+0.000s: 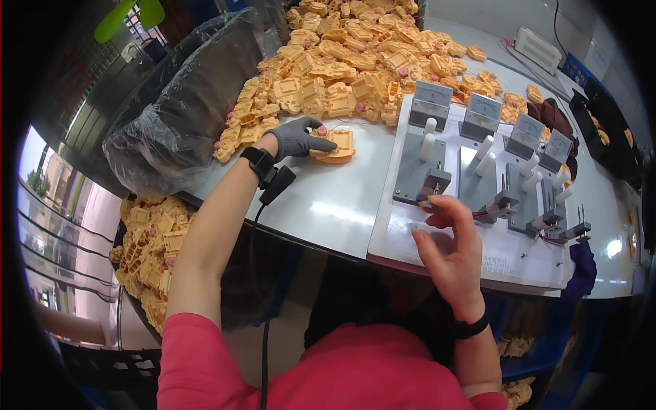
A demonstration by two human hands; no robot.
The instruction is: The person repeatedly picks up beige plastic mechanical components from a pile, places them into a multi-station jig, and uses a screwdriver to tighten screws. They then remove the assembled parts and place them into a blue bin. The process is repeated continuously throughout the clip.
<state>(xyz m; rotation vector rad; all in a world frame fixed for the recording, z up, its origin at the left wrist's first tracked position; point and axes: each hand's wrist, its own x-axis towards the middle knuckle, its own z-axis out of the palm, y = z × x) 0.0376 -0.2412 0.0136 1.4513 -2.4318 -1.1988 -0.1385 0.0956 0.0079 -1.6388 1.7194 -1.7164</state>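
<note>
My left hand (297,139), in a dark grey glove, grips the left side of a pale yellow plastic housing (342,147) that rests on the table. A small pink piece sits near the glove's fingertips. My bare right hand (451,249) is at the front of a test fixture (418,162). Its fingertips touch the dark grey probe block (434,183) of the leftmost station, while the thumb stands apart below. Nothing shows between thumb and fingers. White upright posts (427,147) and an analogue meter (432,102) stand behind the block.
Yellow housings lie in a large heap (348,65) at the back. To the left stands a bin lined with clear plastic (184,102), with more housings (150,246) below. Further meter stations (482,174) fill the right. Purple cloth (583,266) hangs at the fixture's right edge.
</note>
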